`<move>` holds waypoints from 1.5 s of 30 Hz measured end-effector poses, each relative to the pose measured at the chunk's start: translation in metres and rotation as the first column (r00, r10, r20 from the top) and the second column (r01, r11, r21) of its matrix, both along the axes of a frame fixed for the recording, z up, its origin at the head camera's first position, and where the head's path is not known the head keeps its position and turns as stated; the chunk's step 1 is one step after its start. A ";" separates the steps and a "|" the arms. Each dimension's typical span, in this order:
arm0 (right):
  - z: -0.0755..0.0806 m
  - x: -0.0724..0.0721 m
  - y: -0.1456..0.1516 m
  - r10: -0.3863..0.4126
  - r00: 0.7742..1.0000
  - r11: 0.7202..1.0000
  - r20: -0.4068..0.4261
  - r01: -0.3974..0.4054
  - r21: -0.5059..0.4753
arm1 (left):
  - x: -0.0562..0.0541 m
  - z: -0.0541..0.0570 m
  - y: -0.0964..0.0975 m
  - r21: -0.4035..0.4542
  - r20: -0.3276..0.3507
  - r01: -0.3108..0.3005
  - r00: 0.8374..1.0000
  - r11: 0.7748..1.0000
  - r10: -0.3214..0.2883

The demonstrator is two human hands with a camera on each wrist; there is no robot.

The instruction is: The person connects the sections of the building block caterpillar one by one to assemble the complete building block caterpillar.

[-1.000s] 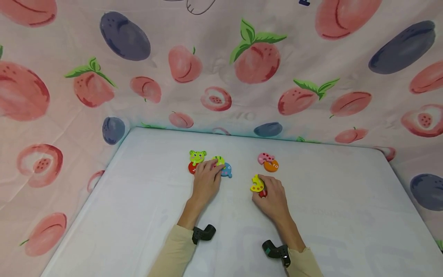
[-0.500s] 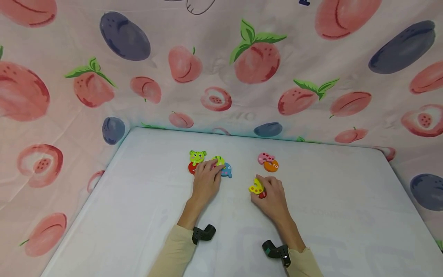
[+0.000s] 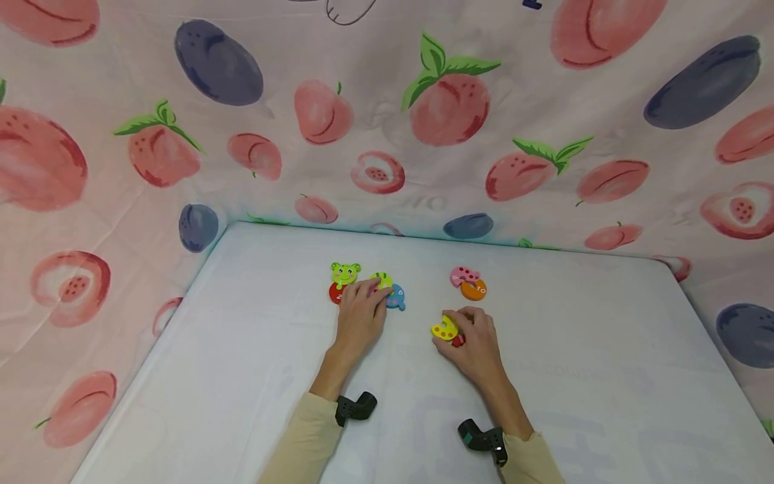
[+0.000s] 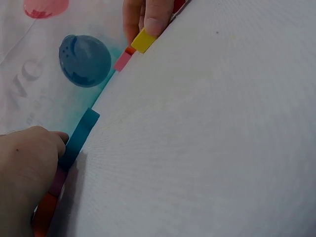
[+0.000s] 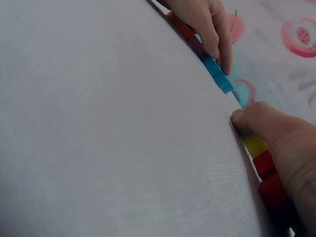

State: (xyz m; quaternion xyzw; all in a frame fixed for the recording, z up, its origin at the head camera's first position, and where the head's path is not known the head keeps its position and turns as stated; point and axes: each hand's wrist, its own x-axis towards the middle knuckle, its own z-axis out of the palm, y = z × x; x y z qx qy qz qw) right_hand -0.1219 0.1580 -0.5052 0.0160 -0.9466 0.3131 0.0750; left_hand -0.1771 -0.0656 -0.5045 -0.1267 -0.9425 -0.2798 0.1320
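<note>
My left hand [image 3: 361, 314] lies over a joined row of flat puzzle pieces, thumb on the near side and fingers on the far side. A green frog-face piece [image 3: 345, 273] and a red piece [image 3: 335, 294] stick out to its left. At its fingertips are a green striped piece [image 3: 383, 280] and a blue piece [image 3: 396, 298] with a small knob. My right hand [image 3: 474, 341] pinches a yellow puzzle piece [image 3: 445, 329] with orange spots between thumb and fingers. A red piece [image 3: 459, 341] shows beneath the right palm, beside the yellow one. Palms hide other parts.
Behind the right hand, a pink spotted piece [image 3: 464, 275] and an orange piece [image 3: 474, 290] marked 10 lie together. The white table [image 3: 605, 349] meets a fruit-printed cloth [image 3: 375, 121] at its back and left edges.
The right hand's thumb and fingers have shifted the yellow piece a little left and turned it slightly. The left hand and its row of pieces have stayed put.
</note>
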 end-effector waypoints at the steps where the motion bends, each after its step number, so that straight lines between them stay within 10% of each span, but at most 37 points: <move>1: 0.000 0.000 0.000 0.004 1.000 1.000 -0.004 -0.004 -0.001 | 0.000 0.000 0.000 0.000 0.002 0.000 1.000 1.000 0.000; 17: 0.004 -0.001 -0.013 0.019 0.987 0.999 -0.159 -0.024 -0.028 | -0.001 0.002 0.000 -0.023 0.026 -0.013 1.000 1.000 0.013; 45: 0.003 -0.028 -0.079 -0.028 0.997 0.993 -0.071 0.020 -0.114 | -0.003 0.001 -0.003 -0.045 0.007 -0.018 1.000 0.999 0.019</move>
